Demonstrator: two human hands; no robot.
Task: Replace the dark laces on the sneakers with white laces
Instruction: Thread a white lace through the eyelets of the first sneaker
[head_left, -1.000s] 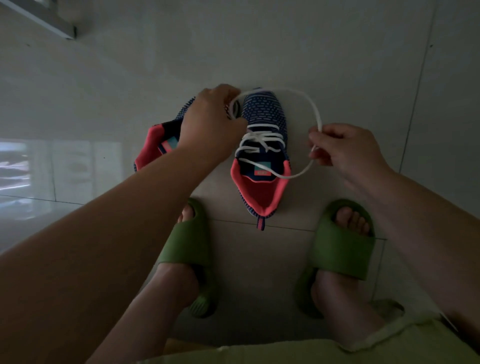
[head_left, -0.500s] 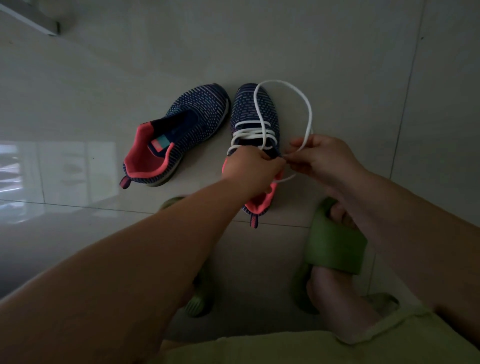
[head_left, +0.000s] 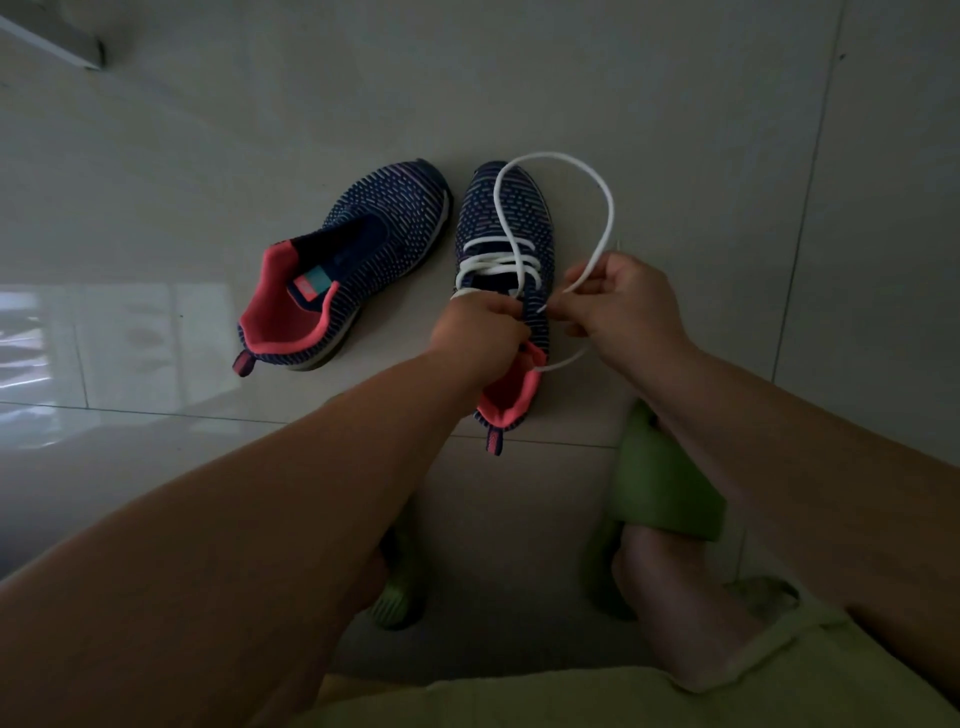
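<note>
White lace is arching in a loop over the toe of the right-hand sneaker, which is lying on the floor tiles heel toward the person, its long axis running away from them. Both hands are meeting over the upper eyelets: the right hand is pinching the lace's free run, the left hand is curling its grip at the tongue, seemingly on lace. The unlaced sneaker is lying just left, nearer the left hand
</note>
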